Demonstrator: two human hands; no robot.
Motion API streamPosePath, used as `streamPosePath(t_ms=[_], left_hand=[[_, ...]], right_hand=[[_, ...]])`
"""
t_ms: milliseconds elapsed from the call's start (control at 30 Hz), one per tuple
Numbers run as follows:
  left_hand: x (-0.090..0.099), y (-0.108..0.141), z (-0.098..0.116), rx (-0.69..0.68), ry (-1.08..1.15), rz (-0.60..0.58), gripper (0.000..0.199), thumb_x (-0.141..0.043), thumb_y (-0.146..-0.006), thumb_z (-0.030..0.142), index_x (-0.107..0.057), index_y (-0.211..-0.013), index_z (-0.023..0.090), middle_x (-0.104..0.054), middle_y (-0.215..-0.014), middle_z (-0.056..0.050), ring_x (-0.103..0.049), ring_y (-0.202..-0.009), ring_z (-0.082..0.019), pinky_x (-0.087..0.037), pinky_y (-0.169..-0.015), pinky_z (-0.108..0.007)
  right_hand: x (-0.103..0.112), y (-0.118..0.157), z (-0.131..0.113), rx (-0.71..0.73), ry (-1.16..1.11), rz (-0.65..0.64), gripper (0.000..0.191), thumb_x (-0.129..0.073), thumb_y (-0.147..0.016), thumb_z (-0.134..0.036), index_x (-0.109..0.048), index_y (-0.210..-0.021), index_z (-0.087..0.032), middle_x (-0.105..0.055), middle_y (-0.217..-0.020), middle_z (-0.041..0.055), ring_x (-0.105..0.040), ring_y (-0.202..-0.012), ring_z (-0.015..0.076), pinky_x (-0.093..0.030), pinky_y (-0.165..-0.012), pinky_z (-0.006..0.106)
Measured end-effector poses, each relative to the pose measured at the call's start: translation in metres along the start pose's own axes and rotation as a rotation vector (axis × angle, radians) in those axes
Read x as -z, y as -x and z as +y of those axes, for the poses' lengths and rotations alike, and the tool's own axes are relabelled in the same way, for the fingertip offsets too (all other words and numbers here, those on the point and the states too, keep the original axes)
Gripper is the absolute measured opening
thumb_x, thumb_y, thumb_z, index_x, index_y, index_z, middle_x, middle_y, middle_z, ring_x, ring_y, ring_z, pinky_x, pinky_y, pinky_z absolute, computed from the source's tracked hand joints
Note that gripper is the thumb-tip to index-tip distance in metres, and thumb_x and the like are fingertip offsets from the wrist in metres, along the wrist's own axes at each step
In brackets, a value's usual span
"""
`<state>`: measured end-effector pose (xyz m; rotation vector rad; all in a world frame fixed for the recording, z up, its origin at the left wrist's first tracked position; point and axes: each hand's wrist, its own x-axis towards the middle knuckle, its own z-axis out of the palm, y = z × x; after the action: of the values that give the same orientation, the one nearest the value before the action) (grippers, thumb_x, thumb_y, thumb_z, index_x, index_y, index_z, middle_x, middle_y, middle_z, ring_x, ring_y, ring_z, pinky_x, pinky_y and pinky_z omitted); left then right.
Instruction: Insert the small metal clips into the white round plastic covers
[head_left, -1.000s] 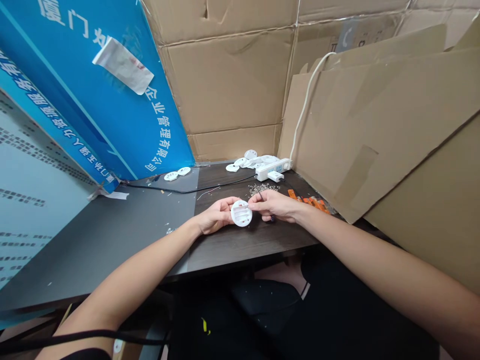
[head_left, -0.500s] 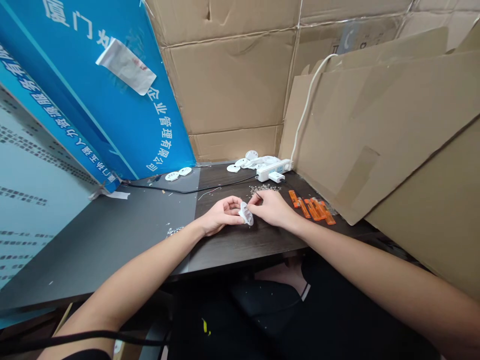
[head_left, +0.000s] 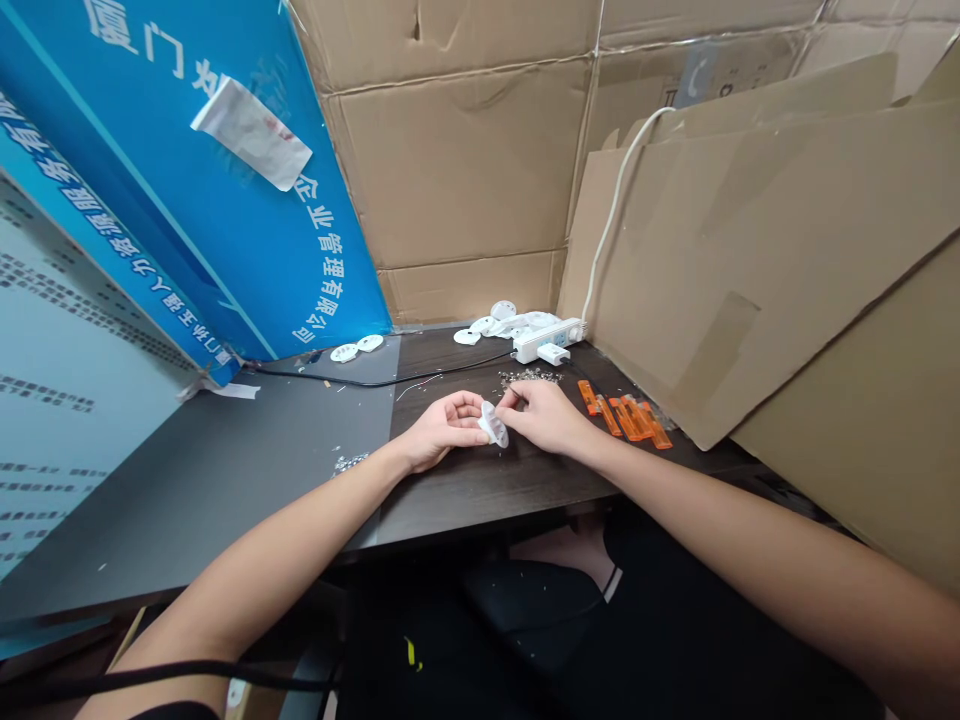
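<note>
White round part [head_left: 493, 424] pinched between both hands.

Between your bare hands, left hand [head_left: 439, 430] and right hand [head_left: 544, 415], sits a small round cover [head_left: 493, 424] of smooth white plastic with a slight sheen. Your table [head_left: 465, 480] has a dark, matt wood-grain top on this side and a plainer grey matt surface to your left. The orange clips [head_left: 626, 415] look like translucent, glossy plastic. The power strip [head_left: 547, 340] and the white shells [head_left: 499, 320] behind it are smooth white plastic. The small pile of screws [head_left: 529, 377] glints like metal. Around you stands rough, matt brown cardboard [head_left: 465, 170], and the blue board [head_left: 225, 200] is glossy printed sheet.
</note>
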<state>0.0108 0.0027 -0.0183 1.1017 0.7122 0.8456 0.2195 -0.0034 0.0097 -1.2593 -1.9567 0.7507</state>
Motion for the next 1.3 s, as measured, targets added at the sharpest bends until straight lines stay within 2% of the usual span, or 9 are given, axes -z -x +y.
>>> streamPosePath(t_ms=[267, 433, 567, 700, 800, 867, 933, 1133, 1300], left_hand=[[0.002, 0.001, -0.002, -0.013, -0.019, 0.039, 0.057, -0.095, -0.052, 0.01, -0.067, -0.102, 0.011, -0.072, -0.095, -0.007, -0.07, -0.084, -0.015, -0.055, -0.083, -0.029], [0.0, 0.002, 0.0, -0.02, -0.02, 0.05, 0.058, -0.095, -0.051, 0.009, -0.069, -0.103, 0.013, -0.073, -0.095, -0.006, -0.07, -0.084, -0.016, -0.056, -0.084, -0.03], [0.0, 0.001, -0.001, -0.02, -0.026, 0.067, 0.059, -0.094, -0.05, 0.007, -0.072, -0.105, 0.013, -0.075, -0.098, -0.007, -0.071, -0.087, -0.017, -0.055, -0.087, -0.033], [0.002, 0.0, -0.002, -0.052, 0.004, 0.056, 0.053, -0.093, -0.052, 0.009, -0.076, -0.102, 0.012, -0.076, -0.1, -0.008, -0.071, -0.089, -0.019, -0.054, -0.09, -0.034], [0.002, 0.0, -0.001, -0.026, 0.032, 0.026, 0.053, -0.092, -0.055, 0.01, -0.078, -0.105, 0.014, -0.077, -0.101, -0.008, -0.071, -0.091, -0.019, -0.053, -0.092, -0.034], [0.001, 0.001, 0.001, -0.009, 0.045, 0.001, 0.054, -0.091, -0.057, 0.011, -0.078, -0.109, 0.015, -0.077, -0.103, -0.009, -0.07, -0.09, -0.019, -0.053, -0.091, -0.034], [0.0, 0.002, 0.002, -0.006, 0.058, -0.027, 0.055, -0.09, -0.057, 0.011, -0.078, -0.11, 0.016, -0.077, -0.102, -0.009, -0.07, -0.089, -0.019, -0.053, -0.088, -0.033], [-0.002, 0.004, 0.004, 0.016, 0.08, -0.057, 0.054, -0.09, -0.058, 0.013, -0.079, -0.11, 0.017, -0.077, -0.102, -0.01, -0.069, -0.088, -0.019, -0.055, -0.085, -0.033], [0.0, 0.004, 0.004, 0.043, 0.045, -0.079, 0.055, -0.091, -0.056, 0.014, -0.079, -0.109, 0.014, -0.077, -0.099, -0.01, -0.07, -0.089, -0.02, -0.053, -0.089, -0.035]], right_hand=[[-0.002, 0.006, 0.0, 0.193, 0.142, 0.028, 0.011, -0.062, -0.077, -0.011, -0.067, -0.07, -0.016, -0.065, -0.076, 0.002, -0.052, -0.065, 0.0132, -0.036, -0.063, 0.026], [-0.008, 0.013, -0.001, 0.195, 0.266, 0.015, 0.014, -0.058, -0.083, -0.011, -0.064, -0.072, -0.017, -0.064, -0.083, 0.0043, -0.056, -0.074, 0.016, -0.037, -0.067, 0.028], [-0.015, 0.016, -0.002, 0.202, 0.292, 0.02, 0.016, -0.055, -0.084, -0.009, -0.065, -0.075, -0.018, -0.064, -0.086, 0.0047, -0.056, -0.074, 0.0158, -0.038, -0.068, 0.028], [-0.011, 0.009, 0.004, 0.138, 0.099, 0.008, 0.012, -0.061, -0.082, -0.016, -0.067, -0.071, -0.017, -0.067, -0.084, 0.0054, -0.057, -0.074, 0.0163, -0.039, -0.068, 0.029], [-0.002, 0.001, 0.012, -0.091, -0.258, -0.056, 0.012, -0.07, -0.077, -0.028, -0.07, -0.074, -0.016, -0.069, -0.079, 0.0042, -0.051, -0.062, 0.0133, -0.038, -0.059, 0.028], [0.003, -0.003, 0.015, -0.261, -0.484, -0.108, 0.02, -0.075, -0.072, -0.035, -0.071, -0.077, -0.016, -0.065, -0.072, 0.0015, -0.04, -0.051, 0.0089, -0.031, -0.049, 0.026], [0.006, -0.005, 0.016, -0.351, -0.619, -0.131, 0.026, -0.08, -0.067, -0.037, -0.07, -0.079, -0.016, -0.059, -0.066, -0.0013, -0.031, -0.046, 0.0058, -0.023, -0.044, 0.024], [0.003, -0.004, 0.017, -0.342, -0.671, -0.174, 0.034, -0.086, -0.061, -0.038, -0.069, -0.08, -0.015, -0.057, -0.063, -0.0026, -0.03, -0.044, 0.0032, -0.021, -0.041, 0.021], [-0.005, -0.001, 0.018, -0.322, -0.647, -0.203, 0.037, -0.082, -0.067, -0.044, -0.064, -0.082, -0.016, -0.057, -0.067, -0.0029, -0.032, -0.045, 0.0038, -0.022, -0.04, 0.021]])
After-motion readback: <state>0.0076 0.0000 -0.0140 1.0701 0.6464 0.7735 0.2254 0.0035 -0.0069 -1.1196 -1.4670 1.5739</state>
